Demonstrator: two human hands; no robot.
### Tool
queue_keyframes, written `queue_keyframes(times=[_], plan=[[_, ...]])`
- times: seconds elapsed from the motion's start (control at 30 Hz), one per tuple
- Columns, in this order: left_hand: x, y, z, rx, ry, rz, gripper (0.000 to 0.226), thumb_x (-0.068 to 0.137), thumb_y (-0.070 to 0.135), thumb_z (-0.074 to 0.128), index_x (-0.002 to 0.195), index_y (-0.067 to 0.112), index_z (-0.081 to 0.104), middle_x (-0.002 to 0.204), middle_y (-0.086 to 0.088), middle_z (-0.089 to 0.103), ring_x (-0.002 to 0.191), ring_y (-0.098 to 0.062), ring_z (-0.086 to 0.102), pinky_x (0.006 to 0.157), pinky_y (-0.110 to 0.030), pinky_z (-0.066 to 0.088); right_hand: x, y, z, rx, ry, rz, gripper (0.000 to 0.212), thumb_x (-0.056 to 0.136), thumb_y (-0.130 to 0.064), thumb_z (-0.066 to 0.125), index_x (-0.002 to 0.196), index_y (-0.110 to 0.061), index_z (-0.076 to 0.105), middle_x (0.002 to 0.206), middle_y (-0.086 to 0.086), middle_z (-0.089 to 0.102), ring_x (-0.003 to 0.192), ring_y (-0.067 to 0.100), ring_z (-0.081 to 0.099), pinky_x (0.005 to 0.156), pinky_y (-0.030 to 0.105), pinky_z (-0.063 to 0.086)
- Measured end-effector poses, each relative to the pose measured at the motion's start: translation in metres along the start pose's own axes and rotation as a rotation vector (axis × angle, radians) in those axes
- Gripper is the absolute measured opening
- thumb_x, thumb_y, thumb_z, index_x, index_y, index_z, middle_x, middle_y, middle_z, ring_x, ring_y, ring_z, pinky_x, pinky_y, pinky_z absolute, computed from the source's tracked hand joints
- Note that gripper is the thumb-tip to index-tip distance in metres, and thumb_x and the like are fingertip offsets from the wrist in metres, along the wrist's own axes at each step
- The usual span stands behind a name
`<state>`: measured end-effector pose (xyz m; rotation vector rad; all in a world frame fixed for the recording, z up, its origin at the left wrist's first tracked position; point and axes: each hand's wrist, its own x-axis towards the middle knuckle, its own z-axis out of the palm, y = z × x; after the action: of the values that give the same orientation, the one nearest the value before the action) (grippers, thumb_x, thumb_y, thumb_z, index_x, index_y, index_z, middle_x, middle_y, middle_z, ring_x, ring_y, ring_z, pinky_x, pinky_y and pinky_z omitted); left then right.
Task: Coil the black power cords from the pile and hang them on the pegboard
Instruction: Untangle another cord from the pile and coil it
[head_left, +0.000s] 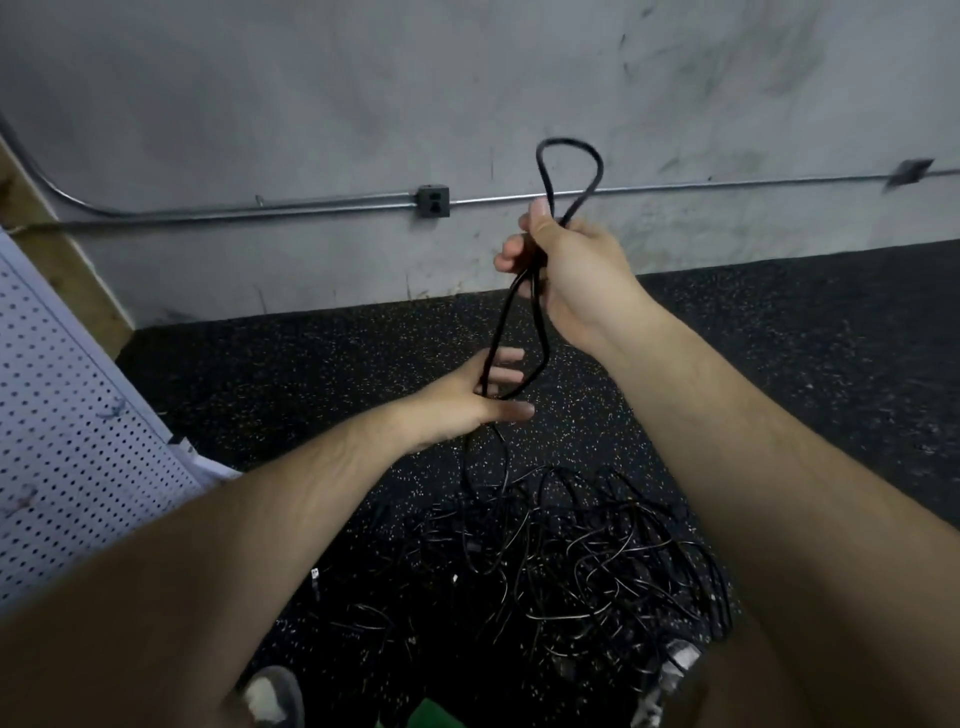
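The head camera is looking forward and down, close behind left hand and right hand, wall beyond fingers.

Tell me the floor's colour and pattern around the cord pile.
The floor is black with small pale speckles, best seen in the head view.

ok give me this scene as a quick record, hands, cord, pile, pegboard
right hand: raised, grips a loop of the black cord
left hand: lower, fingers straight, cord runs through it
pile: tangled black cords on the speckled floor, below the hands
pegboard: at left, no cord seen on it
stage: coiling, nothing hung yet
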<state>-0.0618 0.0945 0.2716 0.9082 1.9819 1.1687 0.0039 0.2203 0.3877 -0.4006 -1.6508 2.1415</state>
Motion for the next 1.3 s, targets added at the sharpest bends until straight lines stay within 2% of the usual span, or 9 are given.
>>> queue_keyframes(times=[0.13,0.23,0.3,0.53,0.73,0.83,0.93,1.13,1.3], plan=[[0.005,0.002,0.013,0.006,-0.03,-0.067,0.018,0.101,0.035,0.06,0.107,0.019,0.055,0.098,-0.007,0.076,0.099,-0.019,0.073,0.095,-0.033,0.044,0.007,0.008,-0.008,0.045,-0.06,0.028,0.022,0.106,-0.03,0.052,0.102,-0.008,0.056,0.079,0.003,0.072,0.079,0.018,0.071,0.073,0.03,0.049],[0.006,0.015,0.008,-0.083,0.089,-0.038,0.015,0.109,0.033,0.044,0.113,0.023,0.054,0.092,-0.008,0.073,0.09,-0.02,0.072,0.094,-0.045,0.051,0.004,0.014,-0.025,-0.298,-0.306,0.083,0.031,0.098,-0.044,0.058,0.112,-0.016,0.06,0.112,0.003,0.076,0.109,0.02,0.068,0.093,0.031,0.051],[0.004,0.026,0.004,-0.166,0.136,0.028,0.02,0.11,0.027,0.041,0.121,0.016,0.053,0.088,-0.004,0.06,0.078,-0.016,0.065,0.082,-0.047,0.059,0.001,0.027,-0.031,-0.546,-0.391,0.116,0.025,0.098,-0.033,0.063,0.116,-0.016,0.066,0.118,0.002,0.074,0.111,0.016,0.068,0.093,0.03,0.05],[-0.011,0.016,-0.005,-0.151,-0.072,0.01,0.011,0.103,0.025,0.057,0.107,0.017,0.062,0.102,-0.012,0.077,0.102,-0.027,0.074,0.096,-0.042,0.054,0.002,0.009,-0.012,-0.431,-0.079,-0.105,0.017,0.107,-0.018,0.049,0.104,-0.017,0.065,0.098,-0.004,0.078,0.083,0.01,0.07,0.064,0.021,0.045],[-0.011,0.015,-0.006,-0.504,-0.095,-0.056,0.019,0.102,0.03,0.055,0.099,0.011,0.058,0.079,-0.001,0.054,0.062,-0.016,0.058,0.08,-0.042,0.055,0.017,0.021,-0.027,-0.271,0.084,0.012,0.02,0.108,-0.018,0.047,0.11,-0.009,0.064,0.093,0.002,0.077,0.08,0.014,0.071,0.061,0.026,0.052],[-0.017,0.015,-0.006,-0.216,-0.157,-0.082,0.024,0.101,0.034,0.059,0.111,0.012,0.059,0.084,-0.004,0.067,0.076,-0.019,0.067,0.09,-0.034,0.052,0.025,0.019,-0.04,-0.163,0.268,0.06,0.02,0.107,-0.017,0.049,0.116,-0.005,0.062,0.088,0.002,0.075,0.074,0.013,0.068,0.054,0.023,0.051],[-0.019,0.003,-0.006,0.014,-0.147,-0.093,0.016,0.106,0.025,0.052,0.109,0.011,0.059,0.097,-0.006,0.076,0.093,-0.018,0.074,0.095,-0.043,0.055,0.03,0.008,-0.054,-0.064,0.389,0.065,0.022,0.106,-0.016,0.052,0.121,-0.001,0.059,0.091,0.006,0.072,0.071,0.012,0.065,0.059,0.022,0.056],[-0.001,0.015,-0.022,-0.233,0.183,0.069,0.022,0.109,0.016,0.043,0.096,0.01,0.059,0.064,0.006,0.055,0.066,-0.014,0.062,0.1,-0.056,0.053,0.014,0.037,-0.058,-0.379,-0.053,0.386,0.022,0.1,-0.027,0.056,0.115,-0.012,0.057,0.126,0.018,0.064,0.111,0.028,0.064,0.072,0.035,0.058],[0.003,0.043,-0.026,-0.524,0.212,0.177,0.024,0.11,0.02,0.041,0.095,0.009,0.056,0.061,0.006,0.045,0.058,-0.011,0.048,0.069,-0.031,0.052,-0.001,0.061,-0.055,0.05,-0.47,0.512,0.059,0.075,-0.033,0.045,0.127,-0.008,0.057,0.12,0.004,0.068,0.129,0.024,0.055,0.083,0.037,0.048]])
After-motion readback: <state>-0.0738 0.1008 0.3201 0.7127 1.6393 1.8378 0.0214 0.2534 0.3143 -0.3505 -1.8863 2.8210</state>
